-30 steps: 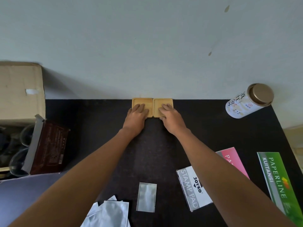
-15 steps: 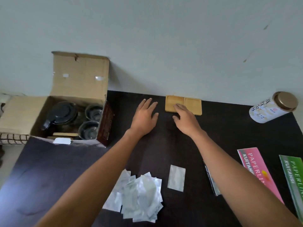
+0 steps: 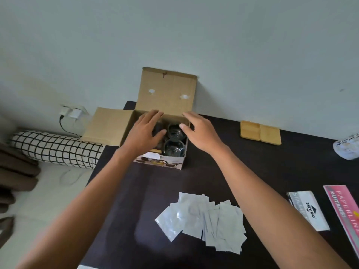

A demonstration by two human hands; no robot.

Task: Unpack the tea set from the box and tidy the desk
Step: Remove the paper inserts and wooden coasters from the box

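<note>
An open cardboard box [image 3: 167,90] stands at the desk's back left corner with its flaps up. Inside it I see two glass cups [image 3: 173,147], one behind the other. My left hand [image 3: 144,131] hovers over the box's left half with fingers spread, hiding what lies beneath. My right hand [image 3: 200,129] is above the box's right edge, fingers apart, thumb near the far cup. Neither hand holds anything. Two wooden coasters [image 3: 260,133] lie side by side against the wall to the right.
The desk [image 3: 252,167] is black. A heap of silver sachets [image 3: 204,218] lies near its front. A stamp pad box [image 3: 308,210] and a pink receipt book [image 3: 343,208] lie at right, a white jar [image 3: 347,148] at far right. A checked pillow [image 3: 54,149] lies left of the desk.
Both hands left the wooden coasters and moved left to the open box. The view swung left, so the box is now in the middle.
</note>
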